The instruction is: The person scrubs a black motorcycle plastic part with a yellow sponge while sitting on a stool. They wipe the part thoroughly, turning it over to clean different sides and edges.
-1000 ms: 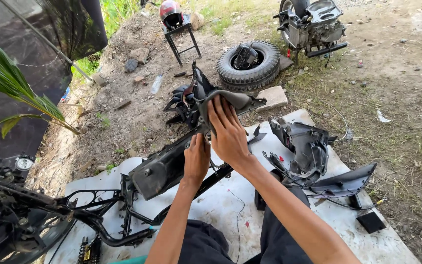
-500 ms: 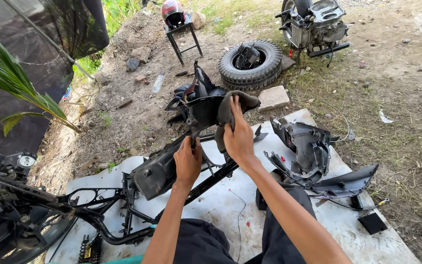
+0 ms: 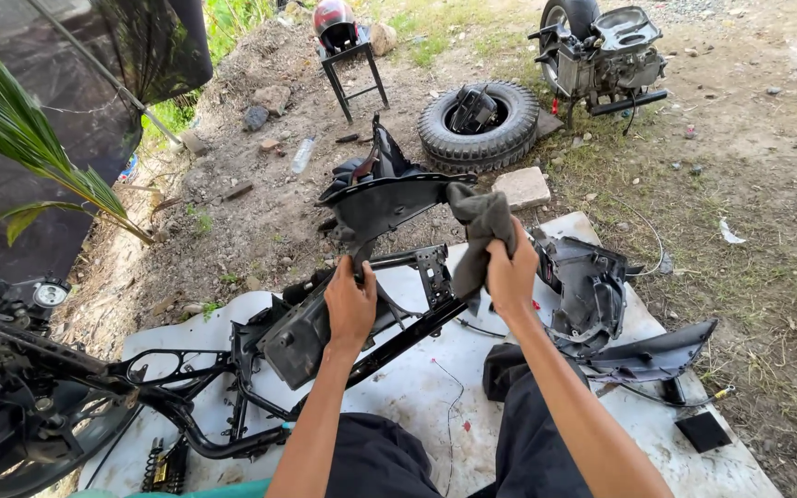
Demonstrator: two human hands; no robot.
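I am looking down on a dirt yard with patchy grass, where a stained white sheet (image 3: 417,387) is spread on the ground under a stripped scooter frame (image 3: 232,369). Nearest me, my left hand (image 3: 350,304) is wrapped shut around the frame's dark bodywork just below the black rear fender (image 3: 389,198), steadying it. My right hand (image 3: 512,277), at about one o'clock from the left, is clenched on a grey rag (image 3: 483,231) that drapes up against the fender's right edge. At three o'clock, grey plastic panels (image 3: 592,295) lie loose on the sheet. At nine o'clock the handlebar and gauge (image 3: 48,295) show, and beneath them a front wheel (image 3: 39,433). Farther off at twelve o'clock a tyre (image 3: 479,124) lies flat on the dirt, beyond it a stool with a red helmet (image 3: 334,18), and an engine unit (image 3: 606,51) at one o'clock. I judge the teardown well advanced and the wiping of the fender in hand; how much of it is clean I cannot tell.
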